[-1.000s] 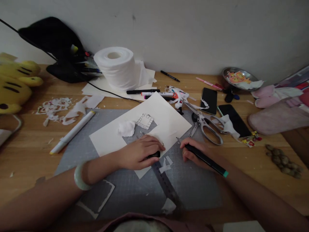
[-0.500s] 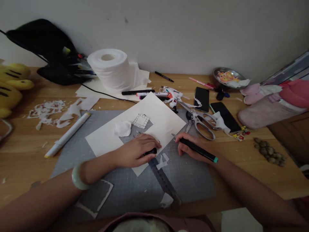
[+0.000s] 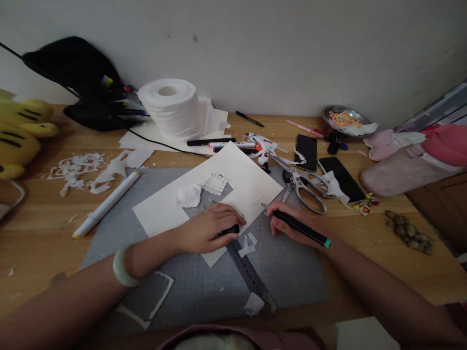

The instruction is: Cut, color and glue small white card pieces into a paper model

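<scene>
My left hand (image 3: 209, 233) lies on a cream sheet of paper (image 3: 251, 182) on a grey cutting mat (image 3: 292, 272), fingers curled round a small black pen cap (image 3: 230, 229). My right hand (image 3: 290, 227) grips a black marker with a teal end (image 3: 304, 228), its tip just off the paper's right edge. A dark ruler (image 3: 250, 270) runs from under my left hand toward me. Small white offcuts (image 3: 247, 244) lie between my hands. A small square cut-out frame (image 3: 215, 183) and a white crumpled wad (image 3: 188, 195) sit on the paper above my left hand.
Scissors (image 3: 304, 187), two dark phones (image 3: 305, 151), a metal bowl (image 3: 345, 119) and pink cloth (image 3: 412, 160) lie right. At the back are a tissue roll (image 3: 171, 108), markers (image 3: 219, 142) and a black bag (image 3: 83, 80). A white marker (image 3: 107, 203), paper scraps (image 3: 78, 167) and a yellow plush toy (image 3: 18, 133) lie left.
Only the view has shifted a little; both hands stay in place, holding the cap and the marker.
</scene>
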`<action>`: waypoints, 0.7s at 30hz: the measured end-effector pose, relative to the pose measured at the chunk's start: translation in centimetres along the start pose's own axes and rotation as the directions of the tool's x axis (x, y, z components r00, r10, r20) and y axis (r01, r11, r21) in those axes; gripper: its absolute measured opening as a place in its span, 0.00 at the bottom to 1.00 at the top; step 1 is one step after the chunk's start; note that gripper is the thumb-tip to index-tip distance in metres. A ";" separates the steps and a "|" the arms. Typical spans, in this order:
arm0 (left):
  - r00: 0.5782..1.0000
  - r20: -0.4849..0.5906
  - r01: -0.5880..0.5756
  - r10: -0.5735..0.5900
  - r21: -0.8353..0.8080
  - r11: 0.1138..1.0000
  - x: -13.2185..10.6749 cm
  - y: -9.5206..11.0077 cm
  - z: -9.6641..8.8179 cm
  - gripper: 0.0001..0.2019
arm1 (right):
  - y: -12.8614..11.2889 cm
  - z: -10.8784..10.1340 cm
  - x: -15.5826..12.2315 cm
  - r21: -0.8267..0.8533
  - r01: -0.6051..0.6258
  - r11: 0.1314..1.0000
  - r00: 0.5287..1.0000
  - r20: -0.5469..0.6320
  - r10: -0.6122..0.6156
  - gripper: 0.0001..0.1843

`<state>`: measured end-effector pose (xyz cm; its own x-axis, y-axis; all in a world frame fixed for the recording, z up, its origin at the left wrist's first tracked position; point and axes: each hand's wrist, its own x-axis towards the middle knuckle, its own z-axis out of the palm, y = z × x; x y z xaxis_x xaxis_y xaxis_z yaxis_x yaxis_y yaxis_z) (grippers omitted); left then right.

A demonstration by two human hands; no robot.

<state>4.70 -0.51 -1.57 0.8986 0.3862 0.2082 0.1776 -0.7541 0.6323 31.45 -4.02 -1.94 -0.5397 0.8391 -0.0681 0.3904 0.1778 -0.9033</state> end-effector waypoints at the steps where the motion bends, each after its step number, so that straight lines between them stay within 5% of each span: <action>1: 1.000 0.002 -0.001 0.001 0.002 1.000 0.0 0.0 0.0 0.10 | 0.0 0.0 0.0 -0.003 -0.006 1.000 1.000 -0.001 0.006 0.20; 21: 1.000 0.009 0.015 -0.014 -0.006 1.000 0.0 -0.2 0.0 0.11 | 0.0 0.1 -0.1 -0.014 0.010 1.000 1.000 -0.008 -0.010 0.15</action>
<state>4.64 -0.43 -1.73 0.8996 0.3921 0.1921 0.1882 -0.7452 0.6397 31.44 -4.17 -1.96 -0.5374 0.8415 -0.0553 0.3956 0.1936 -0.8978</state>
